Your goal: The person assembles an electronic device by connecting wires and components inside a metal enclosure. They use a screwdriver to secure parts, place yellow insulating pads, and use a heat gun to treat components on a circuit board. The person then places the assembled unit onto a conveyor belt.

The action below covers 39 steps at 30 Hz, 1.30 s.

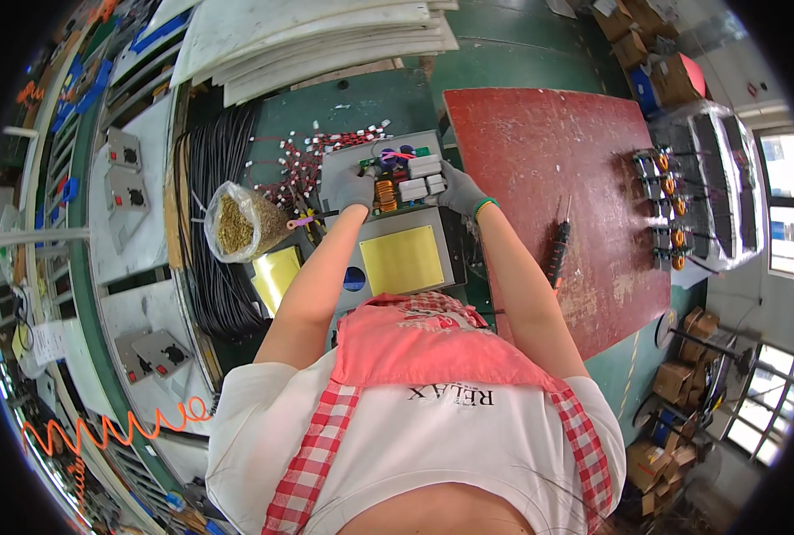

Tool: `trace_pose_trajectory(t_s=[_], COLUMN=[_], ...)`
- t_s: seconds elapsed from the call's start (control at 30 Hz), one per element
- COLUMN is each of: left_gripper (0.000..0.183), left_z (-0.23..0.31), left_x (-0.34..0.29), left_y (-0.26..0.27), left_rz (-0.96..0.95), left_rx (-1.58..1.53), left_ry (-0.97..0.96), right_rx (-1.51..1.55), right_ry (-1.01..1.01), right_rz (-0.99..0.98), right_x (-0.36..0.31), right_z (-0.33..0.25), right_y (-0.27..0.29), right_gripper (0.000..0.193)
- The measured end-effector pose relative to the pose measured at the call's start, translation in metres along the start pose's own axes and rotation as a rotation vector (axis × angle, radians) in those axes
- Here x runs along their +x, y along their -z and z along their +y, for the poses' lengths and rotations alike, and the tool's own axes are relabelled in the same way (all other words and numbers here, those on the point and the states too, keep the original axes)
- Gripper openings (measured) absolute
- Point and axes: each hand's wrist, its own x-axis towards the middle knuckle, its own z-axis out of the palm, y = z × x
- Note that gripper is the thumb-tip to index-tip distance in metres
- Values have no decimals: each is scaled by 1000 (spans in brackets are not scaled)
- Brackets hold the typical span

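While between two hands, one circuit board; nearby, two yellow panels.

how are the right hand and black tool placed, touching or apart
Apart: the head view shows red tabletop between right hand and black tool.

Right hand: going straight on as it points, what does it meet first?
The right hand would likely meet the circuit board first; it seems to be holding the board's right edge, though depth is unclear.
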Motion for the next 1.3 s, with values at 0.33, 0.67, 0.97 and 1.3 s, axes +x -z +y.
trace_pose_trajectory(t_s=[0.33, 0.67, 0.97, 1.3], left_gripper=[50, 31, 23, 18], left_z=[-17, -39, 13, 121], left_x=[17, -77, -150, -228], left_y=[17, 83, 83, 61], left_rz=[167, -20, -59, -277], left_rx=[203, -753, -694, -58], left_ry=[-211, 20, -110, -834], right_rx=[-596, -258, -605, -892], right_ry=[-45, -582, -506, -73], right_rz=[496, 2004, 1589, 1199], right_x=[-138, -527, -428, -357], right_z=[29, 134, 114, -72], right_y=[148, 544, 478, 297], right_gripper=[75, 79, 35, 13])
